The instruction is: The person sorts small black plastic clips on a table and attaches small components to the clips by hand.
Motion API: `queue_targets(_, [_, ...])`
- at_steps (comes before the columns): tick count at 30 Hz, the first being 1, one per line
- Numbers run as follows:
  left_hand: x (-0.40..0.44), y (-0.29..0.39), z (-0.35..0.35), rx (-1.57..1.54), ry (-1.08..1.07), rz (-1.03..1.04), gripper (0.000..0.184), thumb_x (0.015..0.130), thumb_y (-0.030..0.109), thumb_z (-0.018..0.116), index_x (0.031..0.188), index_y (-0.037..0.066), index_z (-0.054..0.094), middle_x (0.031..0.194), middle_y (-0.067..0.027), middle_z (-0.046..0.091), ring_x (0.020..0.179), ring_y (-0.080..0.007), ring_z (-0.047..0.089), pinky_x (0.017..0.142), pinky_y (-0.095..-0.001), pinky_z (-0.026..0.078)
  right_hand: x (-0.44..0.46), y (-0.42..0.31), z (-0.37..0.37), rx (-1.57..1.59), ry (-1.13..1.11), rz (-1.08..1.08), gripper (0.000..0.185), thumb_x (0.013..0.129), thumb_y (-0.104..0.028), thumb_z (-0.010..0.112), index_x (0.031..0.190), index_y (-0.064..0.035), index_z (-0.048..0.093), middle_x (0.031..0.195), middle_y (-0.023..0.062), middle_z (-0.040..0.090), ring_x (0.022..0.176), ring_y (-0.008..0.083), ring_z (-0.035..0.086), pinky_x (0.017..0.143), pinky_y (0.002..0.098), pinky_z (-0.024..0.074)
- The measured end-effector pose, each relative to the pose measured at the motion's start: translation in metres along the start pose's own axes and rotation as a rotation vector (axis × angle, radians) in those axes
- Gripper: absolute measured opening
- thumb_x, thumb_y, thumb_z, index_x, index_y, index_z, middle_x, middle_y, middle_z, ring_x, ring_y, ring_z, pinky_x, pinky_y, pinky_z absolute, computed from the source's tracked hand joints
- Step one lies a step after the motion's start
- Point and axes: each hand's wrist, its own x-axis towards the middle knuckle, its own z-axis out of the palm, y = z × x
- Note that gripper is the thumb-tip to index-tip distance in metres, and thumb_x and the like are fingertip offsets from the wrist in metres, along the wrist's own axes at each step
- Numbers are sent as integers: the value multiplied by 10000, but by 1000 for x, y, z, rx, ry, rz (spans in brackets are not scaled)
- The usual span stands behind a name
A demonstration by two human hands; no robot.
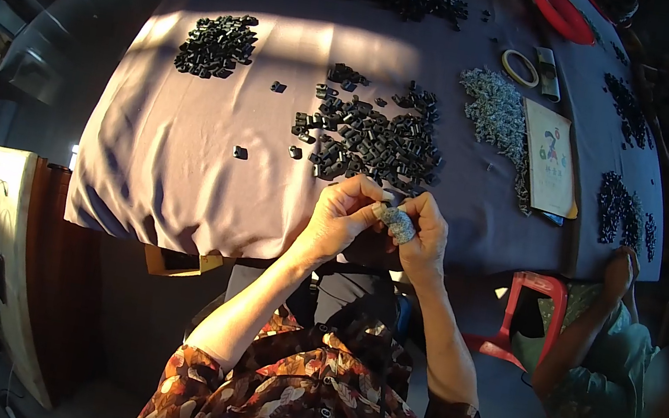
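R hand (431, 237) grips a grey speckled clump (399, 226) on near side of ctr blk pile (376, 139); L hand (335, 218) is at clump's edge, can't tell if gripping. Silvery heap (492, 111) sits R of pile on desk (178, 149).

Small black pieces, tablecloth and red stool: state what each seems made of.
Small black pieces: probably hard plastic, glossy, by their bright glints; coated metal is possible. Tablecloth: matte fabric, judging by its soft folds. Red stool: likely moulded plastic, smooth, by its even colour and rounded corners.
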Motion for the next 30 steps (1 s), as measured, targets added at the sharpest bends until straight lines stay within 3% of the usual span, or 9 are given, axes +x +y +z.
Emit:
queue_targets(16, [0,3,2,203,-30,130,61,817,-4,577,875,15,573,844,-11,503,747,-76,508,677,-209,443,1,7,-2,-104,15,-74,223,788,-90,642,721,-39,436,595,8,561,483,47,519,394,192,397])
queue_targets(30, [2,4,5,-104,17,-28,95,834,27,567,927,9,558,805,-36,583,685,-84,532,667,-223,467,2,6,0,88,8,38,159,829,-105,597,774,-49,459,640,17,586,517,29,514,408,157,406])
